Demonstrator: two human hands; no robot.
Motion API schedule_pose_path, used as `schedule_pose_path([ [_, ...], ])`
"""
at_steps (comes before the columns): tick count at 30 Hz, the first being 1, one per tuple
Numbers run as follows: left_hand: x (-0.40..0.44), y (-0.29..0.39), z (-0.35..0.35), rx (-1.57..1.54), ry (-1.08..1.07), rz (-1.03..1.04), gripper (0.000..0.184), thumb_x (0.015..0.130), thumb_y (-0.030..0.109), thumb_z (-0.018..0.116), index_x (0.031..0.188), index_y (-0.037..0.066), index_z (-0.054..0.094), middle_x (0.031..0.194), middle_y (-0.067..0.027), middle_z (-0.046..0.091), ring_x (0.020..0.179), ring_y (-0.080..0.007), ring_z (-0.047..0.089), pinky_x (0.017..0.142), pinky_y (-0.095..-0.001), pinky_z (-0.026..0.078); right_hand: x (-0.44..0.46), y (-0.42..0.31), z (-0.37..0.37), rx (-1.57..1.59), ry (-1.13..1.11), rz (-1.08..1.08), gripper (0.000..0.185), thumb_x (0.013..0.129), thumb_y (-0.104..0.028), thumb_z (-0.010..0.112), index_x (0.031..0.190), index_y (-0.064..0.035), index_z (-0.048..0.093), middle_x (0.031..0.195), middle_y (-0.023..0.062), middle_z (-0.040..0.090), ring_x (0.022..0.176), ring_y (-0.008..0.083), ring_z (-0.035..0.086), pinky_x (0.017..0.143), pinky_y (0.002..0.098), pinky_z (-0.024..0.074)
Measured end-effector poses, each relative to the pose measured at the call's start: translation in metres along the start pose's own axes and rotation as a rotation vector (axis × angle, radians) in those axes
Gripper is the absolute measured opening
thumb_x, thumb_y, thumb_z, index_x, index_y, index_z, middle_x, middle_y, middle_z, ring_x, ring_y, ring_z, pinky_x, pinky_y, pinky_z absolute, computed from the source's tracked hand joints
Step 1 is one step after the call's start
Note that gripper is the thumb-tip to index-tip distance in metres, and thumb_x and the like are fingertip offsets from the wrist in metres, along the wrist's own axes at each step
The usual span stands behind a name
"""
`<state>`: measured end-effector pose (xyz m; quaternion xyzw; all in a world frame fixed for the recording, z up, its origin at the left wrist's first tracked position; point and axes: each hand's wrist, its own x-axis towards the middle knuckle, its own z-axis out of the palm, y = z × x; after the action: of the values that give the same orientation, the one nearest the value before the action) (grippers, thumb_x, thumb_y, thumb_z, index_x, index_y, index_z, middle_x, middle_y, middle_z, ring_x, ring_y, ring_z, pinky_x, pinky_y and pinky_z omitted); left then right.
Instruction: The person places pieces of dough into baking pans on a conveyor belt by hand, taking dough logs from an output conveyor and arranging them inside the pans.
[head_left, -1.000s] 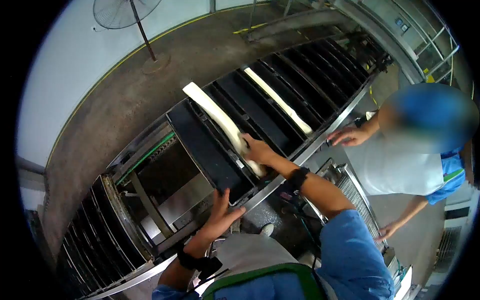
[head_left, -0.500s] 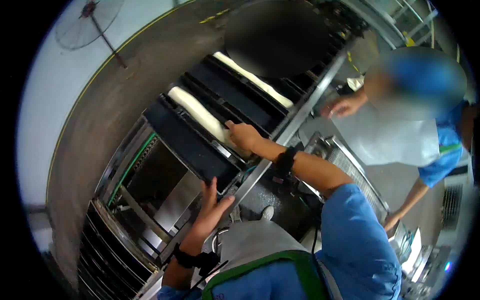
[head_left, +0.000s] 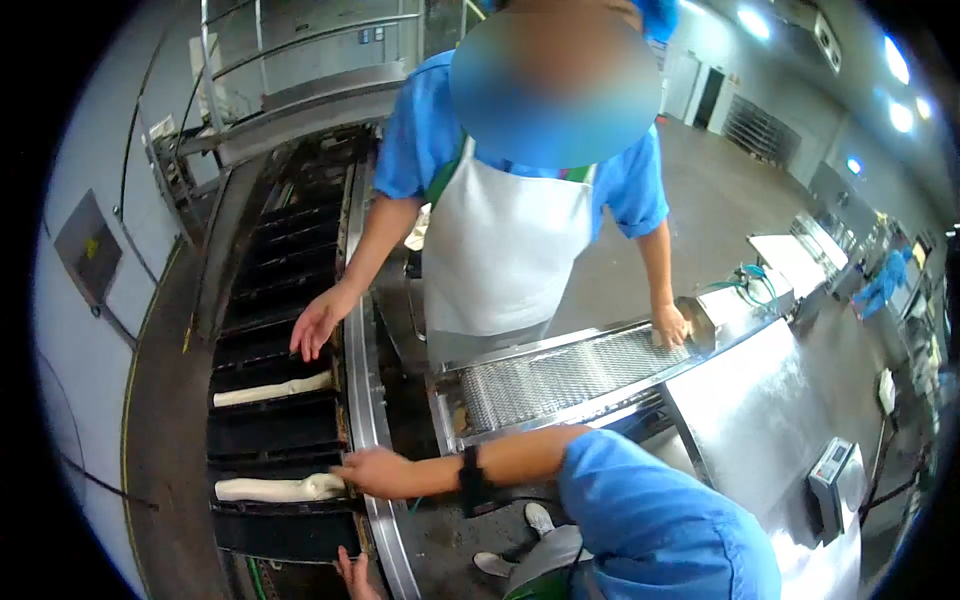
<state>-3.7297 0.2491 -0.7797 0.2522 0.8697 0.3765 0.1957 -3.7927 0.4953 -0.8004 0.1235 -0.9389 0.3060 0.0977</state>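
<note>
A long pale dough roll (head_left: 270, 489) lies in one of the black pans, its right end lumpy. At that end is my right hand (head_left: 372, 472), with its fingers closed on the dough. My left hand (head_left: 354, 574) is at the bottom of the view, fingers apart, by the right end of the nearest black pan (head_left: 285, 533). Only part of this hand shows. Farther along, a second dough roll (head_left: 272, 390) lies in another pan.
A co-worker in a white apron (head_left: 505, 250) stands opposite, one hand (head_left: 322, 322) over the pans and the other on a mesh conveyor (head_left: 560, 380). A metal rail (head_left: 372, 400) edges the pan line. At right are a steel table (head_left: 750, 400) and a scale (head_left: 835, 480).
My view has swung up and to the right, bringing the co-worker and mesh conveyor into fuller view. My right hand stays at the dough's end, my left by the nearest pan.
</note>
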Motion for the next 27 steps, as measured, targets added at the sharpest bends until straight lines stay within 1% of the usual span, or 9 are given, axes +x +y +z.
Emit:
schedule_pose_path([
  [1,0.006,0.032,-0.005,-0.007,-0.02,0.041,0.036,0.084,0.018,0.036,0.12,0.01,0.035,0.128,-0.0133,0.025,0.118,-0.0261,0.022,0.098,-0.0381,0.018,-0.025,0.006,-0.038,-0.046,-0.082,0.081,0.046,0.065,-0.013,0.057,0.109,-0.0086,0.043,0.081,0.0133,0.052,0.077,0.0308,0.053,0.066,0.0401,0.0428],
  [3,0.018,0.033,-0.001,-0.064,0.019,-0.021,0.04,0.083,0.022,0.038,0.121,0.01,0.032,0.129,-0.0134,0.023,0.119,-0.0257,0.018,0.098,-0.0372,0.015,-0.07,0.06,-0.045,0.009,-0.029,0.12,0.043,0.07,-0.02,0.057,0.108,-0.0074,0.042,0.094,0.0182,0.052,0.081,0.0331,0.053,0.066,0.0409,0.0434],
  [5,0.035,0.032,0.007,-0.195,0.1,-0.176,0.045,0.082,0.025,0.039,0.122,0.009,0.03,0.13,-0.0136,0.02,0.12,-0.0253,0.015,0.098,-0.0362,0.013,-0.126,0.084,-0.08,0.066,-0.136,0.338,0.041,0.074,-0.024,0.054,0.109,-0.006,0.041,0.077,0.0223,0.054,0.072,0.0344,0.054,0.062,0.0439,0.0423],
  [8,0.061,0.021,0.02,-0.37,0.23,-0.345,0.052,0.08,0.031,0.042,0.124,0.008,0.027,0.131,-0.0137,0.016,0.122,-0.0248,0.01,0.099,-0.0347,0.009,-0.209,0.127,-0.085,0.124,-0.221,0.664,0.045,0.071,-0.03,0.058,0.107,-0.0049,0.047,0.079,0.0166,0.057,0.068,0.0305,0.055,0.061,0.0376,0.044],
  [12,0.079,0.001,0.028,-0.466,0.332,-0.497,0.063,0.077,0.038,0.045,0.127,0.007,0.023,0.133,-0.0139,0.011,0.125,-0.0241,0.003,0.099,-0.0328,0.003,-0.315,0.159,-0.092,0.059,0.01,0.761,0.045,0.071,-0.03,0.059,0.107,-0.0056,0.047,0.088,0.0165,0.057,0.077,0.0308,0.055,0.066,0.0383,0.0436],
  [13,0.088,-0.045,0.025,-0.538,0.295,-0.408,0.065,0.073,0.046,0.047,0.123,0.008,0.031,0.128,-0.0131,0.025,0.122,-0.0199,0.013,0.098,-0.0354,0.003,-0.328,0.147,-0.108,0.074,-0.021,0.874,0.045,0.071,-0.03,0.059,0.107,-0.0056,0.047,0.089,0.0166,0.057,0.079,0.0308,0.055,0.068,0.0384,0.0431],
  [16,0.087,-0.021,0.029,-0.506,0.347,-0.411,0.061,0.075,0.046,0.045,0.121,0.007,0.034,0.124,-0.0111,0.03,0.118,-0.0185,0.021,0.098,-0.0357,0.003,-0.37,0.143,-0.131,0.049,-0.034,1.075,0.042,0.072,-0.028,0.058,0.105,-0.0052,0.049,0.092,0.0167,0.056,0.085,0.0306,0.053,0.072,0.0383,0.0419],
  [22,0.04,0.044,0.033,-0.246,0.225,-0.101,0.033,0.082,0.026,0.039,0.109,0.007,0.041,0.103,-0.0083,0.039,0.094,-0.0181,0.034,0.089,-0.0348,0.022,-0.457,0.182,-0.132,0.064,0.157,1.105,0.042,0.071,-0.029,0.055,0.103,-0.0037,0.049,0.091,0.0162,0.056,0.079,0.0275,0.054,0.071,0.0343,0.0431],
  [27,0.045,0.029,0.04,-0.248,0.202,-0.02,0.028,0.084,0.025,0.038,0.102,0.005,0.045,0.098,-0.0082,0.042,0.087,-0.0194,0.04,0.08,-0.0343,0.031,-0.49,0.201,-0.166,0.521,0.451,1.373,0.047,0.07,-0.026,0.057,0.109,-0.0031,0.045,0.081,0.0112,0.055,0.066,0.0183,0.053,0.051,0.0292,0.0474],
])
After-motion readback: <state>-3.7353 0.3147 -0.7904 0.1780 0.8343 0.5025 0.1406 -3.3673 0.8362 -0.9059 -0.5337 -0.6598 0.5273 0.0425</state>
